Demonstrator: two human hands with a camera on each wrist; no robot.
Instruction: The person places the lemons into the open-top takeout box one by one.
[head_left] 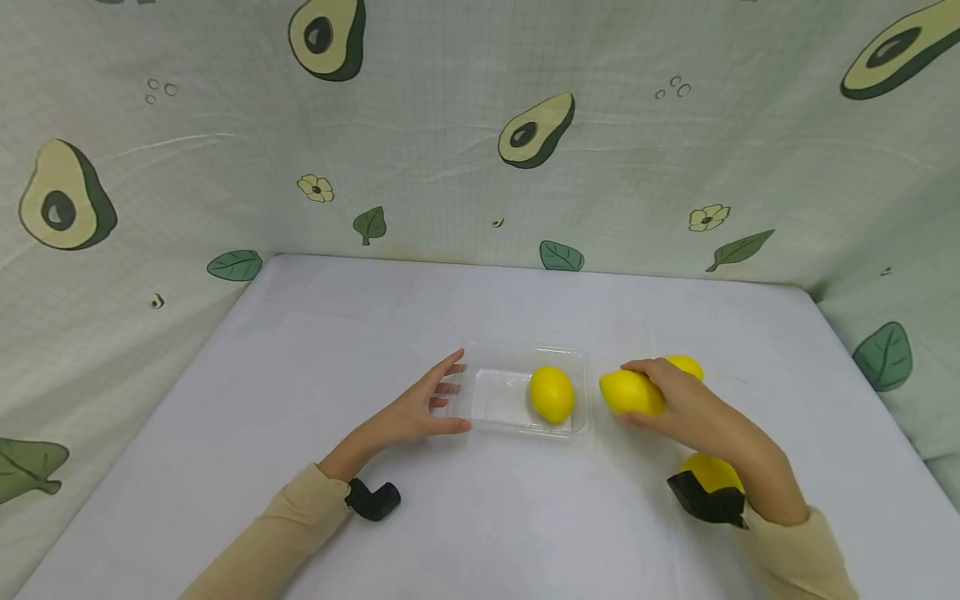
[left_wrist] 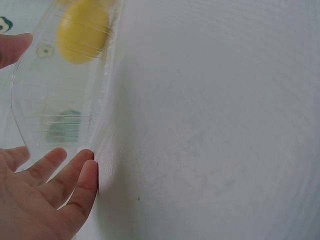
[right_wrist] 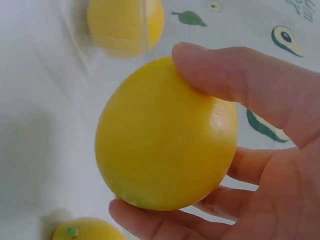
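A clear plastic container [head_left: 498,396] stands on the white table with one lemon [head_left: 551,394] lying in its right part. My left hand [head_left: 420,408] is at the container's left end, fingers spread and fairly straight; in the left wrist view the fingertips [left_wrist: 86,156] reach its end wall. To the right of the container, my right hand [head_left: 678,400] grips a second lemon [head_left: 630,392] between thumb and fingers. The right wrist view shows this lemon [right_wrist: 165,140] large, with the thumb on one side and fingers curled round the other.
Another lemon [head_left: 686,365] lies behind my right hand. One more lemon [head_left: 708,472] sits near the right wrist, partly covered by a black wrist strap piece [head_left: 708,500]. A cloth printed with avocados [head_left: 536,131] hangs behind the white table [head_left: 360,317].
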